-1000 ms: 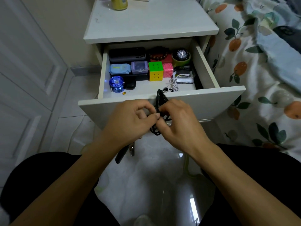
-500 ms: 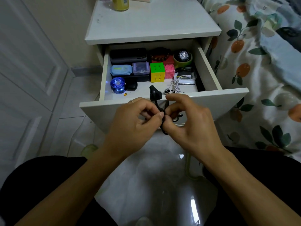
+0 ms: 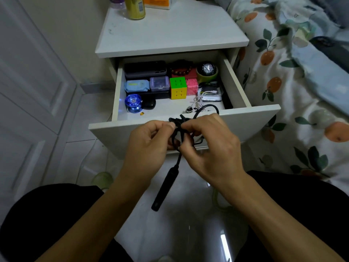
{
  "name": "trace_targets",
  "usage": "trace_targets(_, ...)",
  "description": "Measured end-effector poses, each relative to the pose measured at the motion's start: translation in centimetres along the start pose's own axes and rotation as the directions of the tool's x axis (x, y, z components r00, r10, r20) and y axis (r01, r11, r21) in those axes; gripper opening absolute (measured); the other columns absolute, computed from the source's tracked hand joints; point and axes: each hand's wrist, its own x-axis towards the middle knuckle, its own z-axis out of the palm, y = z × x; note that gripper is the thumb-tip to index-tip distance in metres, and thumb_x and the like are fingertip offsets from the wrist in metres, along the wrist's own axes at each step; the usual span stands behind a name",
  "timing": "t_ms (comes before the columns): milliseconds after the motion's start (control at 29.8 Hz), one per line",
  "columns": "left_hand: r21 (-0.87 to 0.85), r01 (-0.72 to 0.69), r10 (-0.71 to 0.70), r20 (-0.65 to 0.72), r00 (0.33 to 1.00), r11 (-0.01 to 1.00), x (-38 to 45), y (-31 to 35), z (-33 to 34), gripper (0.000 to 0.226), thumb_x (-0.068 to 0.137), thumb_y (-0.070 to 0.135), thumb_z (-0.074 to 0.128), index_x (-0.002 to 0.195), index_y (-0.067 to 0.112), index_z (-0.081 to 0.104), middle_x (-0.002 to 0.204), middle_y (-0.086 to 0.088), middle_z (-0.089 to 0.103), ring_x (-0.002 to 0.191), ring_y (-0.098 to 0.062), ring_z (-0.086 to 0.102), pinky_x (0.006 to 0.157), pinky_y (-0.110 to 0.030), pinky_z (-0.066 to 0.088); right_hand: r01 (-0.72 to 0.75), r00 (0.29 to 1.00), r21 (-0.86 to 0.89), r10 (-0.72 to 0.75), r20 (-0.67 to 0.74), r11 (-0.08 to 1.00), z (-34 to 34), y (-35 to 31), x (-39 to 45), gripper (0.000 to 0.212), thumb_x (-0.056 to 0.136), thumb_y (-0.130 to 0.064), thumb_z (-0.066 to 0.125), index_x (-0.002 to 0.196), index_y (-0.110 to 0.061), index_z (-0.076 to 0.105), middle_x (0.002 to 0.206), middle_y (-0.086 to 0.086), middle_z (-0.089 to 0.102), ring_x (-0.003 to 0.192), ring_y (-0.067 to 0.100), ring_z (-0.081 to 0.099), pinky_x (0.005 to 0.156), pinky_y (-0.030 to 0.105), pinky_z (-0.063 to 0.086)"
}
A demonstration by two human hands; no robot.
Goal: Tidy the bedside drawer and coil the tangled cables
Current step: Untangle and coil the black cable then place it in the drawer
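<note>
While both hands are working at the front lip of the open white bedside drawer, the thin black rubbery cable is bunching into a small knot between them. The left hand is pinching the knot with thumb and forefinger curled tight; the right hand is gripping the strands just beside it, fingers bent round them. One loop is arching beyond the right fingers over the drawer, and a long black plug end is dangling below both hands. Pulling hard would likely be tightening the tangle, and the swinging end may be slipping free. Beyond the fingers, a white tabletop is carrying bottles; glossy pale floor tiles are lying beneath, a fruit-printed bedsheet to the right.
</note>
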Motion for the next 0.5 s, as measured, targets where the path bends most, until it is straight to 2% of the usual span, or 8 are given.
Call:
trace_targets(201,0.107,-0.188,0.183,0.056,0.982,0.976,-0.7,0.1,-0.3,0.013,0.095,0.010,0.060,0.084,0.016,0.064,0.072,0.009,0.072,0.069,-0.004,0.069,0.063,-0.010,0.050,-0.144,0.979,0.033,0.137,0.151,0.989,-0.4,0.6,0.1,0.014,0.080,-0.011,0.069,0.093,-0.006,0.074,0.081,0.003,0.067,0.075,0.016,0.060,0.068,0.032,0.049)
trace_targets(302,0.159,-0.216,0.206,0.074,0.976,0.963,-1.2,0.1,-0.8,0.014,0.095,0.011,0.061,0.083,0.018,0.063,0.072,0.010,0.071,0.069,-0.002,0.068,0.063,-0.009,0.049,-0.166,0.965,0.070,0.148,0.215,0.984,-0.7,0.7,0.1,0.009,0.082,-0.014,0.071,0.088,-0.009,0.075,0.078,0.001,0.066,0.072,0.011,0.059,0.067,0.029,0.049)
trace_targets(436,0.242,-0.234,0.215,0.102,0.971,0.942,-1.5,0.2,-1.5,0.015,0.091,0.013,0.066,0.081,0.023,0.063,0.073,0.008,0.070,0.071,-0.003,0.068,0.063,-0.009,0.049,-0.180,0.946,0.112,0.141,0.291,0.977,-0.9,0.5,0.3,0.007,0.084,-0.014,0.068,0.082,-0.008,0.069,0.076,0.000,0.061,0.071,0.011,0.056,0.065,0.028,0.047)
trace_targets(503,0.304,-0.309,0.300,0.077,0.951,0.901,-1.4,0.5,-2.0,0.011,0.090,0.012,0.068,0.086,0.020,0.063,0.079,0.008,0.067,0.079,-0.003,0.066,0.066,-0.009,0.049,-0.175,0.930,0.101,0.130,0.344,0.979,-1.0,0.7,0.4,0.008,0.086,-0.016,0.065,0.082,-0.009,0.065,0.078,-0.001,0.060,0.072,0.011,0.055,0.066,0.028,0.046)
